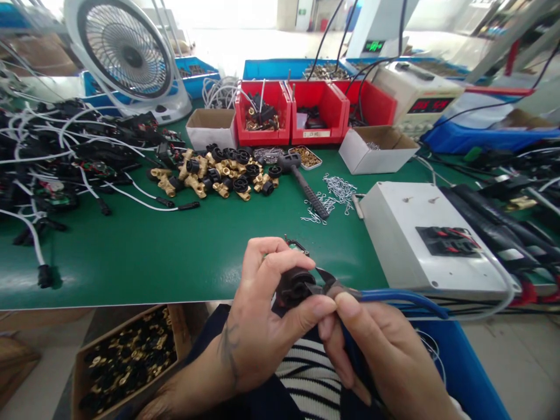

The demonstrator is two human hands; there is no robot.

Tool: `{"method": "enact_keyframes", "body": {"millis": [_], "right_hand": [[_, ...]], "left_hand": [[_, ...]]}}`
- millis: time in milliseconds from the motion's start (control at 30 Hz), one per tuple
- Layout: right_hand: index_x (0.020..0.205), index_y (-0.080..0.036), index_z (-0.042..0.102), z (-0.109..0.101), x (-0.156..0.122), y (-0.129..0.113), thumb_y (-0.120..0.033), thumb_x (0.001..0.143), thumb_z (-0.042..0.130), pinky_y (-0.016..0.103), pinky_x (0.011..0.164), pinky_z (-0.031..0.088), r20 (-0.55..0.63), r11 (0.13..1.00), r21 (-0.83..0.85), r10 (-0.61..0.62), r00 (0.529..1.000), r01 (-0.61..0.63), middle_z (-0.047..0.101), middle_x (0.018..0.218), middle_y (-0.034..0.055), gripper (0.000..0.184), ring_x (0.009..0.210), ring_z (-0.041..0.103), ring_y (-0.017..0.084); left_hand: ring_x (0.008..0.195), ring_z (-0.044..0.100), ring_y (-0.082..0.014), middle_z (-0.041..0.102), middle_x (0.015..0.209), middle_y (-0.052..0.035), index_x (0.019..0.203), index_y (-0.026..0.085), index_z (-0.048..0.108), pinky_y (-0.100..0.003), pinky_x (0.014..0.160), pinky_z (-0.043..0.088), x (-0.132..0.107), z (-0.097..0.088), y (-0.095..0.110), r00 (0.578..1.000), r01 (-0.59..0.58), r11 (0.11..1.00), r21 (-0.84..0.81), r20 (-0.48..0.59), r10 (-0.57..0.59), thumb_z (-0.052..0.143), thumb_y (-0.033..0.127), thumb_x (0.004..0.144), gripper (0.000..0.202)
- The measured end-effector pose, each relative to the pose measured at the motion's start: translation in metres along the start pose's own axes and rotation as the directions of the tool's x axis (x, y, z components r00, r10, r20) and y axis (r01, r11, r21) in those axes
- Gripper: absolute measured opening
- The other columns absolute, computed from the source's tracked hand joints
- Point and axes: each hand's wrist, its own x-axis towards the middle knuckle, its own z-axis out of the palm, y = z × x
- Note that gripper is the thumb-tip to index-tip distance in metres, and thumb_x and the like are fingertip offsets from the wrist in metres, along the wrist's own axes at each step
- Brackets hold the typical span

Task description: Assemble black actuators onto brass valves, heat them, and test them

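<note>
My left hand (262, 315) is closed round a small black round part (295, 286), held over the near edge of the green table (175, 251). My right hand (376, 344) grips blue-handled pliers (394, 296) whose jaws touch the right side of that black part. A small dark piece (297, 245) lies on the mat just beyond my left fingers. Farther back sits a pile of brass fittings with black caps (219, 172), a black-handled mallet (304, 184) and a scatter of small wire clips (332, 195).
Bundles of black and white cables (65, 151) fill the left side. A white switch box (429, 239) stands at the right. Red bins (289, 114), cardboard boxes (378, 149), a fan (126, 55) and a power supply (415, 93) line the back. A box of assembled parts (126, 356) sits below left.
</note>
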Motion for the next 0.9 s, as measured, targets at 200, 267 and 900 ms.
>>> {"method": "enact_keyframes", "body": {"millis": [200,267,900], "right_hand": [[0.061,-0.016,0.055,0.007,0.001,0.014,-0.062,0.094,0.043,0.019,0.035,0.028,-0.076,0.994,-0.043,-0.099,0.992,0.096,0.044,0.04,-0.0027,0.059,0.032,0.034,0.006],[0.06,-0.016,0.054,0.007,0.002,0.014,-0.063,0.094,0.044,0.019,0.034,0.026,-0.07,0.995,-0.038,-0.09,0.993,0.087,0.044,0.04,-0.0027,0.059,0.032,0.033,0.006],[0.07,-0.017,0.059,-0.005,0.009,0.003,-0.058,0.094,0.048,0.016,0.034,0.025,-0.159,0.994,0.039,-0.094,0.983,0.101,0.048,0.04,-0.004,0.049,0.031,0.036,0.005]], "left_hand": [[0.096,0.051,-0.0164,0.048,0.103,-0.0024,0.105,0.026,0.057,-0.027,0.083,0.049,0.002,-0.004,0.0,0.997,0.054,0.999,-0.005,0.049,-0.054,0.066,0.042,0.088,0.024],[0.096,0.051,-0.0162,0.048,0.104,-0.0023,0.105,0.027,0.057,-0.027,0.082,0.049,0.002,-0.004,-0.001,0.995,0.074,0.997,-0.006,0.064,-0.074,0.065,0.041,0.088,0.024],[0.102,0.059,-0.0168,0.054,0.124,-0.0027,0.118,0.031,0.051,-0.024,0.079,0.054,0.004,-0.006,-0.01,0.952,0.291,0.905,-0.31,0.192,-0.24,0.073,0.035,0.083,0.042]]}}
